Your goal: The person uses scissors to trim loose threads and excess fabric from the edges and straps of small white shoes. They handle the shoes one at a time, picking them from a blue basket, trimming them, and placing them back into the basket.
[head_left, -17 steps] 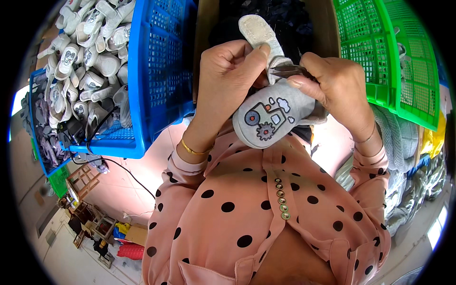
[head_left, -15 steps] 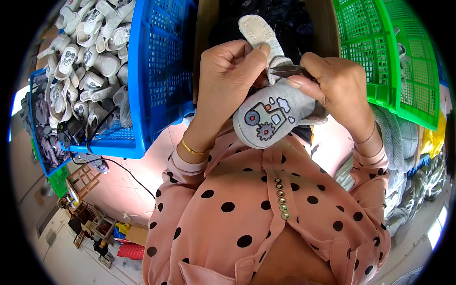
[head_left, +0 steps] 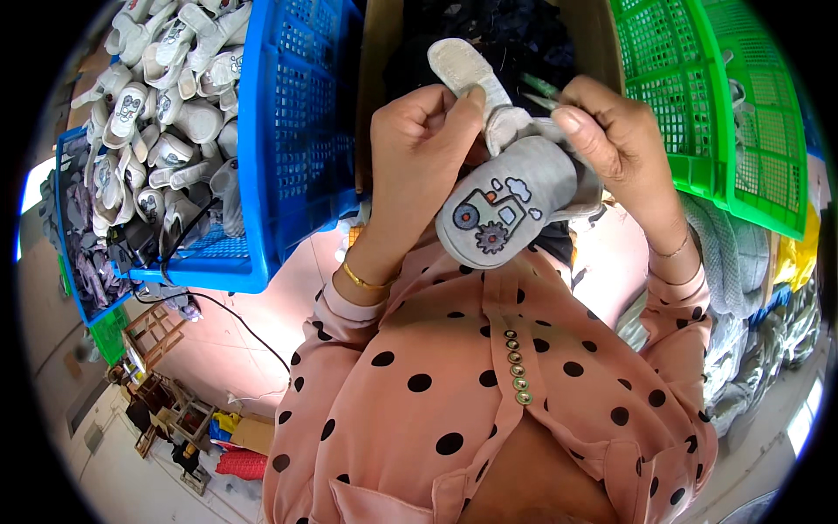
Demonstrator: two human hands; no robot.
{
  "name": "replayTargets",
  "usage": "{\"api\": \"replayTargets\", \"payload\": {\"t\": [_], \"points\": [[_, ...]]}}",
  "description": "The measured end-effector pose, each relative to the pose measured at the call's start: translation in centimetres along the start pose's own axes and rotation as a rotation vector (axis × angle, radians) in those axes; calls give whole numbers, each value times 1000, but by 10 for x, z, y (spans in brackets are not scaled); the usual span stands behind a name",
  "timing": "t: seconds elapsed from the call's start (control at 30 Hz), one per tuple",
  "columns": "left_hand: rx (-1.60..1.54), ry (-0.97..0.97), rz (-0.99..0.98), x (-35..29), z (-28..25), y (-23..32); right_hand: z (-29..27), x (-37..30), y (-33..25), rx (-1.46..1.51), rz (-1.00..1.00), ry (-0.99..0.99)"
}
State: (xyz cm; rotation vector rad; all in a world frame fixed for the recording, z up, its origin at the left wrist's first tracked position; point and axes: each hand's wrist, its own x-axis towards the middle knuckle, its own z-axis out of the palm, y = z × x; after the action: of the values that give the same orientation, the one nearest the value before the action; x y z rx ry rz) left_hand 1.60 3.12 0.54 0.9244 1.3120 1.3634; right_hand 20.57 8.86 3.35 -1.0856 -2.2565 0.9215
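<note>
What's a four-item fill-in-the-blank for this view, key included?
1. The shoe pinched by the left hand is ____.
2. The snips are held not by that hand but by the ____.
3. The basket of pale shoes is ____.
4. The dots on the pink shirt are ____.
Missing: grey; right hand; blue; black.

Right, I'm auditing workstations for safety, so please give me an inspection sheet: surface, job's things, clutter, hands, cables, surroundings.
Surface: brown-sided box of dark scraps around the work area.
Job's things: grey shoe with vehicle motif; pale flap; snips, blades apart.
Clutter: pale shoes heaped in blue crate.
Hands: left hand pinches the flap; right hand holds the snips.
Cables: black cable hanging over the crate's edge.
Surroundings: green crate on the right.
</note>
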Motion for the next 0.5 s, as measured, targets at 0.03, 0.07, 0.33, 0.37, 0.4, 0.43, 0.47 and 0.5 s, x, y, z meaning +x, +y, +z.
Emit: {"api": "replayTargets", "payload": {"t": [0.03,0.07,0.33,0.37,0.4,0.43,0.47,0.5], "points": [[-6,-8,2,0,0,1,1,1,-1,47,4,37],[-11,-17,1,-1,-1,1,4,0,-2,95,9,72],[-50,-74,80,-3,-1,-8,25,10,-7,-263,-304,114],[-54,-69,51,-4,-1,-8,27,11,-4,-257,-313,116],[-58,-63,23,-4,0,-8,28,14,-1,-252,-323,117],[-61,-58,-5,-4,0,-8,27,18,5,-313,-277,140],[-71,-41,-15,-4,-2,-8,25,23,12,-412,-214,220],[-81,-24,-24,-3,-4,-8,20,24,15,-322,-95,273]]}}
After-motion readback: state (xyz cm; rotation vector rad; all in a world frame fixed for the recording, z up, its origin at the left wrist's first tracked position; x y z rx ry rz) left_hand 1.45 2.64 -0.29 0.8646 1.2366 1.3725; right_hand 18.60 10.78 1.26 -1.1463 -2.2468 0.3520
